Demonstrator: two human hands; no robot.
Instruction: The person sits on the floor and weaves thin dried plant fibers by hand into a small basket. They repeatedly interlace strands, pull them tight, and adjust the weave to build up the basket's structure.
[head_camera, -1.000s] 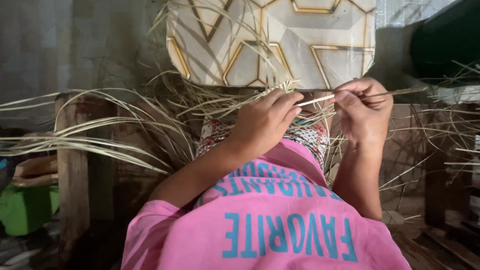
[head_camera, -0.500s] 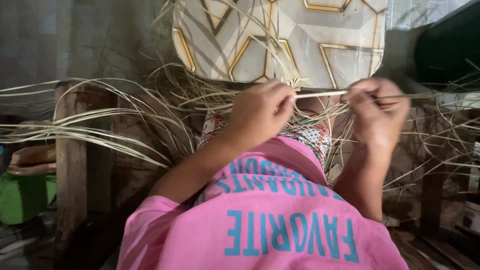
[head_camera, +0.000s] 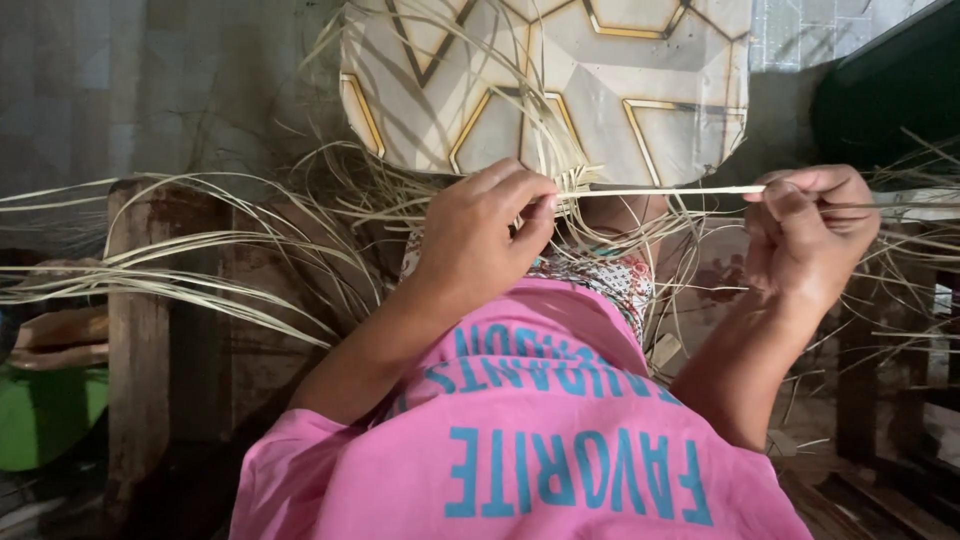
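We pinch one pale straw strip (head_camera: 660, 190) taut between our left hand (head_camera: 485, 240) and right hand (head_camera: 805, 235), fingertips pressed together at each end.

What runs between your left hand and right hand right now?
In the head view, one pale straw strip runs taut between the left hand and the right hand, in front of the beige cushion with gold lines.
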